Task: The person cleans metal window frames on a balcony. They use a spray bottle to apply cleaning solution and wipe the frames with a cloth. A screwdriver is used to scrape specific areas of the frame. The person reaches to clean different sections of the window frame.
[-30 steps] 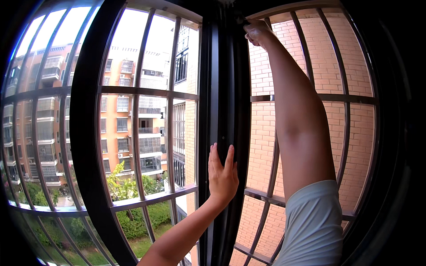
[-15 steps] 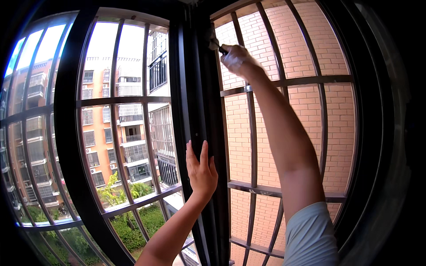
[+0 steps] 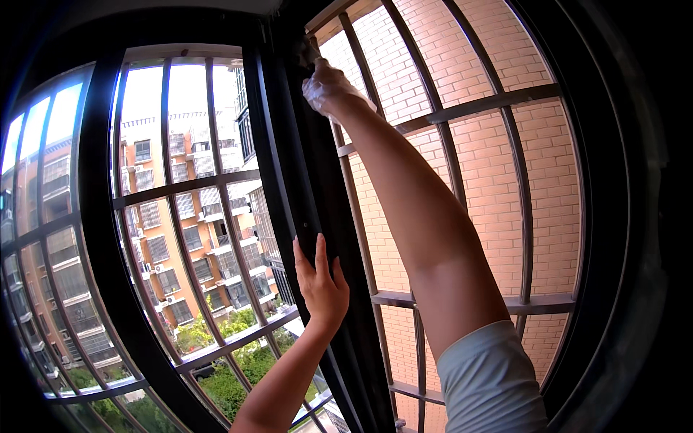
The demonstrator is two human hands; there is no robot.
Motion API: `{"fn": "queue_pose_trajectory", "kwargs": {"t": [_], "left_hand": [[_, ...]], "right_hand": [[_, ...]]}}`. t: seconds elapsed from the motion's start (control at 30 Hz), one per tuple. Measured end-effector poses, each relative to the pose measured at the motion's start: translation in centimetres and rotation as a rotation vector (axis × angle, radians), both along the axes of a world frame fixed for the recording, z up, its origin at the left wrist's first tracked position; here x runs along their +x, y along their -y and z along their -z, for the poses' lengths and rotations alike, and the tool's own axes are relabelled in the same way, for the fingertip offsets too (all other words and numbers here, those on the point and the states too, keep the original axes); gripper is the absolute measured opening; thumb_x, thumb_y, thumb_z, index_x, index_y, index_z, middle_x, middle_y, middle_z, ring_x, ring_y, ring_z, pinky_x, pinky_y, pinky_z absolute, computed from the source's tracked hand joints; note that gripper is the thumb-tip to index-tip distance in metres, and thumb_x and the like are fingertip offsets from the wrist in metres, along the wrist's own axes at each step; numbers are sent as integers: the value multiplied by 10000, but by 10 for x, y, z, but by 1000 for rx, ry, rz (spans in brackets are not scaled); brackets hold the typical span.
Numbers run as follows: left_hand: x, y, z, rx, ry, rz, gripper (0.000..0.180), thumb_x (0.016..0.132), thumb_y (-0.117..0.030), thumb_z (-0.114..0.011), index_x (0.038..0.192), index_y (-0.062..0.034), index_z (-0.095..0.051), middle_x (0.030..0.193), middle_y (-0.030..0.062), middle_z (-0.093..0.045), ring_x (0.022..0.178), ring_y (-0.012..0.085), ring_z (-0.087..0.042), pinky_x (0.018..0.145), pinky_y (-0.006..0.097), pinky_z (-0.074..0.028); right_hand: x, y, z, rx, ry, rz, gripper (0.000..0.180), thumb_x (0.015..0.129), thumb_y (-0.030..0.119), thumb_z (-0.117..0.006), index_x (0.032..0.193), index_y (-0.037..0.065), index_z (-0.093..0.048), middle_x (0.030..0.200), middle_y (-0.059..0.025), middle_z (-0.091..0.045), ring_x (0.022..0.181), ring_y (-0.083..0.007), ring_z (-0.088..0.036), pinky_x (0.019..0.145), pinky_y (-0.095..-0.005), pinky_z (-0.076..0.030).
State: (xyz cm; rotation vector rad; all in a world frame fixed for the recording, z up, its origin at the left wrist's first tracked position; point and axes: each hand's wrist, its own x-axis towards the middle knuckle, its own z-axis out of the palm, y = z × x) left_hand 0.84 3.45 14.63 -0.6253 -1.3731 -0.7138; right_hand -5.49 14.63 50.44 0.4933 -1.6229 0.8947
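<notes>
My left hand (image 3: 323, 290) lies against the black corner post (image 3: 307, 195) of the window frame, fingers stretched upward and a little apart, with nothing in it. My right arm reaches high. At its end my right hand (image 3: 332, 88), in a thin see-through glove, is closed around a small dark-handled tool (image 3: 311, 52) near the top of the same post. The tool's pale end is up against the dark frame in the upper corner. Shadow and the hand hide most of it, so its exact kind cannot be made out.
Metal security bars (image 3: 444, 115) run outside the window on both sides of the post. A tan brick wall (image 3: 484, 195) stands behind the right bars. Beyond the left ones are an orange apartment building (image 3: 155, 231) and green shrubs (image 3: 253, 364).
My view has tilted. My right hand has shifted left and slightly up with the tool, closer in to the post's top. My left hand stays against the post.
</notes>
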Motion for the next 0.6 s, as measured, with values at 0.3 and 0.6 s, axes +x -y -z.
{"fn": "queue_pose_trajectory", "kwargs": {"t": [0.3, 0.6], "left_hand": [[0, 17, 2, -10, 12, -67, 488, 852, -87, -566, 1321, -118, -434, 1357, 286, -305, 1199, 454, -406, 947, 470, -411], [-4, 16, 2, 11, 20, -77, 513, 849, -83, -572, 1337, -133, -421, 1359, 282, -316, 1190, 459, -415, 942, 467, -404]], "right_hand": [[66, 48, -19, 240, -74, 631, 616, 813, 152, -651, 1356, 79, -371, 1357, -136, -424, 1256, -278, -401, 1035, -285, -338], [72, 53, -40, -105, -19, 177, 367, 803, 197, -644, 1149, 94, -581, 962, -106, -660, 861, -186, -645, 688, -282, -534]]}}
